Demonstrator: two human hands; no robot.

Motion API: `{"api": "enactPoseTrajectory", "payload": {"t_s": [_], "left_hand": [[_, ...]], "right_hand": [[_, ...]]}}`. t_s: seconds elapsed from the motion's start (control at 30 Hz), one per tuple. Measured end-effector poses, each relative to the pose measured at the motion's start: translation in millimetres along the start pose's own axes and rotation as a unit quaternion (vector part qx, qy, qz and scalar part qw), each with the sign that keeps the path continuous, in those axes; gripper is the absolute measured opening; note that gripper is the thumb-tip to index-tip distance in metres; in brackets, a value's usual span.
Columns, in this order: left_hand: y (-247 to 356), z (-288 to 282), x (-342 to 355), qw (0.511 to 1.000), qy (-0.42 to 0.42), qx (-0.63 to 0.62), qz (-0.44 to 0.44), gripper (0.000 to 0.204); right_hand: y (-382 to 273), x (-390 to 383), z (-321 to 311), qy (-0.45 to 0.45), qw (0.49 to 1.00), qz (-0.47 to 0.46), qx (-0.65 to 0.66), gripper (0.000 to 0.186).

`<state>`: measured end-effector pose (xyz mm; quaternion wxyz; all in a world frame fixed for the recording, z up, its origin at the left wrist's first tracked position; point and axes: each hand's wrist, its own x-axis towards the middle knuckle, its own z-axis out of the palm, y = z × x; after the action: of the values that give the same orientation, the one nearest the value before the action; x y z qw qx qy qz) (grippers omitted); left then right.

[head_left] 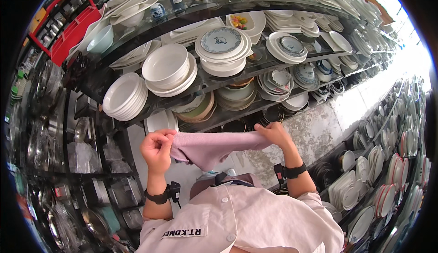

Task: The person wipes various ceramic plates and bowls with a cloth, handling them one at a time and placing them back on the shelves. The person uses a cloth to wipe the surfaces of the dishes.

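Note:
A pink cloth (214, 147) is stretched between my two hands, in front of the shelves of dishes. My left hand (157, 149) pinches its left end, fingers closed. At the other end my right hand (275, 134) grips the cloth with the thumb along its top edge. The cloth's upper edge is pulled nearly straight, while its lower part sags in folds. Beyond it, on the shelf, are a stack of white bowls (166, 66) and a pile of white plates topped by a blue-patterned plate (221, 41).
A stack of white plates (124, 95) stands at the shelf's left end. Patterned dishes (276, 83) fill the lower shelf. To the right, racks of upright plates (349, 189) line a worn floor (315, 132). A red rack (75, 34) is at the upper left.

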<state>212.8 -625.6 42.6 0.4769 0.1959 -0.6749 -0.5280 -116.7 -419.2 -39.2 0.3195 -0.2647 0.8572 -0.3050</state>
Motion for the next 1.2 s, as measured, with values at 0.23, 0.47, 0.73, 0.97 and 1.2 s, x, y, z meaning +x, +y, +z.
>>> {"api": "enactPoseTrajectory", "payload": {"t_s": [0.23, 0.47, 0.73, 0.97, 1.2], "left_hand": [[0.0, 3.2, 8.0, 1.0, -0.012, -0.011, 0.009, 0.012], [-23.9, 2.1, 17.2, 0.958, -0.117, 0.2, -0.168, 0.021], [-50.1, 13.2, 10.8, 0.921, -0.238, 0.279, -0.128, 0.029], [-64.2, 22.4, 28.0, 0.902, -0.208, 0.283, -0.252, 0.018], [-91.6, 20.1, 60.0, 0.903, -0.304, 0.287, -0.095, 0.024]], "right_hand": [[35.2, 17.7, 17.4, 0.033, 0.953, -0.3, 0.042, 0.034], [28.9, 27.1, -6.5, 0.175, 0.938, -0.134, 0.266, 0.031], [25.4, 15.6, -20.1, 0.148, 0.926, -0.127, 0.324, 0.019], [31.3, -5.8, -33.0, 0.169, 0.909, -0.188, 0.332, 0.029], [30.2, -40.5, -49.9, 0.101, 0.982, -0.155, -0.046, 0.041]]}}
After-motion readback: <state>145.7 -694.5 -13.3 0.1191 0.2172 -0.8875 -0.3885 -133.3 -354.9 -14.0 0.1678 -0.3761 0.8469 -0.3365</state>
